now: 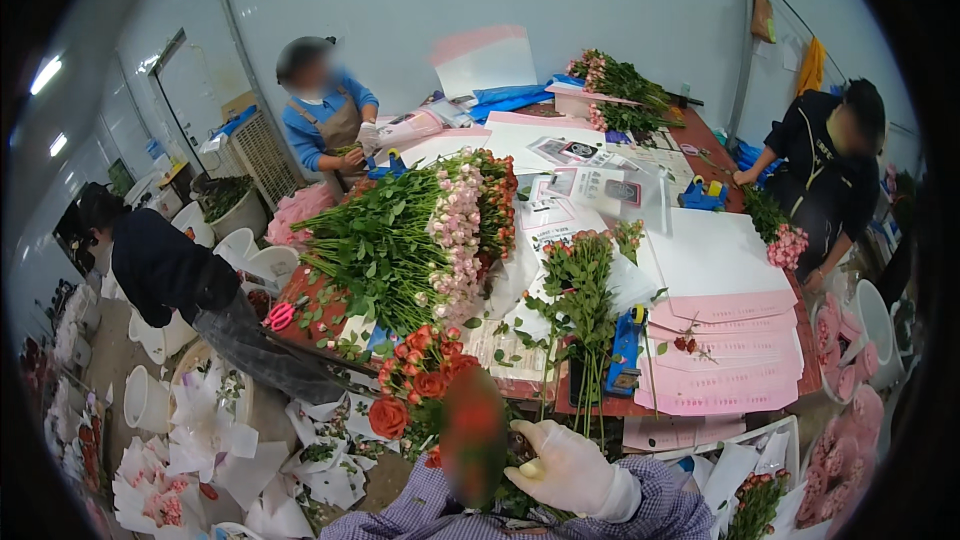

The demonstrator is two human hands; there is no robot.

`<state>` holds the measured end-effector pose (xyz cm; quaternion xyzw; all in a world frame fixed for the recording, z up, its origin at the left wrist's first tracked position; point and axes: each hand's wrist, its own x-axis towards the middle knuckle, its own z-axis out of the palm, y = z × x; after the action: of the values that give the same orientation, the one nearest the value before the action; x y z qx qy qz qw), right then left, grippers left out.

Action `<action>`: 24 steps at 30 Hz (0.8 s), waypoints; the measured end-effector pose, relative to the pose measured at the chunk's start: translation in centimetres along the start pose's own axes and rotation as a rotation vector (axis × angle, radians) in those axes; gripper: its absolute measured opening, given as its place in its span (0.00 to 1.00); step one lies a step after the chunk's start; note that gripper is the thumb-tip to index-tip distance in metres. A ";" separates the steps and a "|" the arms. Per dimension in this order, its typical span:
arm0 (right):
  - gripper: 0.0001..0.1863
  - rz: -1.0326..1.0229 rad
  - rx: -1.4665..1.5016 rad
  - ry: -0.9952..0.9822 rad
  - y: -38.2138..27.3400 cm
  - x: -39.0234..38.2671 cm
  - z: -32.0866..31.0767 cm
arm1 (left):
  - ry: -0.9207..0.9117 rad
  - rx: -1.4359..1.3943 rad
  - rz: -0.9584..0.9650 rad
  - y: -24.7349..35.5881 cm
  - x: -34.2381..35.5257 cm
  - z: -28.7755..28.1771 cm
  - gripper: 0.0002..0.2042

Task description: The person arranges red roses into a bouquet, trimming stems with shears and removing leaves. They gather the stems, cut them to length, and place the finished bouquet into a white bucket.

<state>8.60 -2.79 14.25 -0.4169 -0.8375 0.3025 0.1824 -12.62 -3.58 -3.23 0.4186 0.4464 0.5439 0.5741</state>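
Note:
A bunch of orange-red roses (391,417) is held upright close to my body, its middle covered by a blurred patch. My right hand (568,467), in a pale thin glove, curls its fingers against the leafy stems just right of the blooms. My left forearm in a checked sleeve (395,510) reaches up behind the bunch; the hand itself is hidden by the flowers and blur. Past my hands, loose rose stems (580,305) with green leaves lie on the red table (722,405), beside a blue tape dispenser (626,350).
A large pile of pink roses (455,230) covers the table's left side, near pink scissors (280,316). Pink-edged wrapping sheets (725,340) are stacked at right. Three co-workers stand around; one gloved co-worker's hand (369,135) works beyond the pile. White buckets (147,398) stand left.

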 end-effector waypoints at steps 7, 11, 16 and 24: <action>0.28 -0.001 0.054 -0.054 -0.3 -0.5 0.5 | 0.033 -0.054 0.010 0.0 -1.3 -0.7 0.16; 0.30 0.026 0.006 -0.127 -1.0 -0.3 -0.2 | 0.057 -0.063 0.026 0.0 -1.4 -1.1 0.16; 0.29 0.031 0.037 -0.054 -0.8 -0.8 0.2 | 0.039 -0.035 0.121 1.5 0.3 -0.9 0.16; 0.26 0.056 0.078 -0.046 -2.1 -0.6 -0.6 | 0.022 0.063 0.236 2.7 2.1 0.4 0.16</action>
<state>8.07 -4.09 16.01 -0.4259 -0.8170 0.3493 0.1708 -12.88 -1.36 -0.60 0.4800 0.4170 0.5983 0.4877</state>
